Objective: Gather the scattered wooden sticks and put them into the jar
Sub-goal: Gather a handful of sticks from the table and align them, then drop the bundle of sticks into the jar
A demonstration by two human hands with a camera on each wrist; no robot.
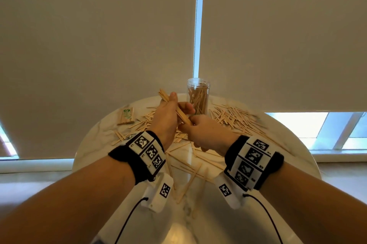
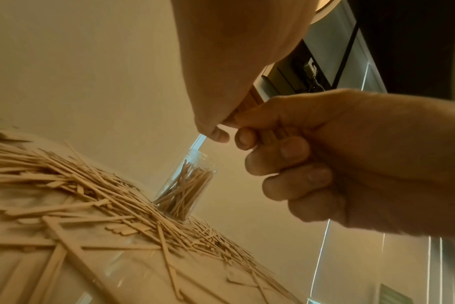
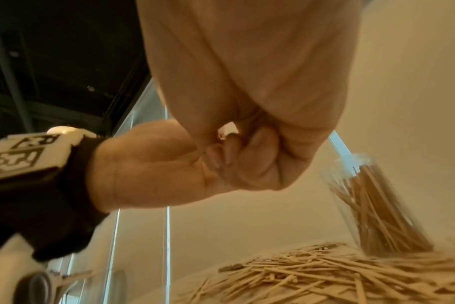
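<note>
above the middle of the round table (image 1: 297,156), both hands meet over a small bundle of sticks (image 1: 179,113). the left hand (image 1: 168,116) has its fingers and thumb curled round the bundle, whose far ends fan out past the thumb. the right hand (image 1: 206,130) pinches the near ends; the left wrist view shows its fingers (image 2: 296,152) curled round several sticks. neither hand is spread.

the step in hand looks like squaring up a gathered handful so the sticks lie parallel before they go in. the next move, as i judge it, calls for turning the bundle upright, carrying it back to the jar (image 1: 198,95) just behind the hands, and lining the ends up with the narrow mouth so none catch on the rim or knock the jar over.

the jar is clear, tall and slim, standing upright near the far edge of the table with its top open. it already holds a good number of sticks, leaning criss-cross and reaching most of the way up. the task seems far from done: loose sticks (image 1: 234,118) lie thick to the right of the jar, more lie to the left and beneath the hands, and a few lie toward the near edge. they are thin, flat and pale, likely light and quick to slip.
</note>
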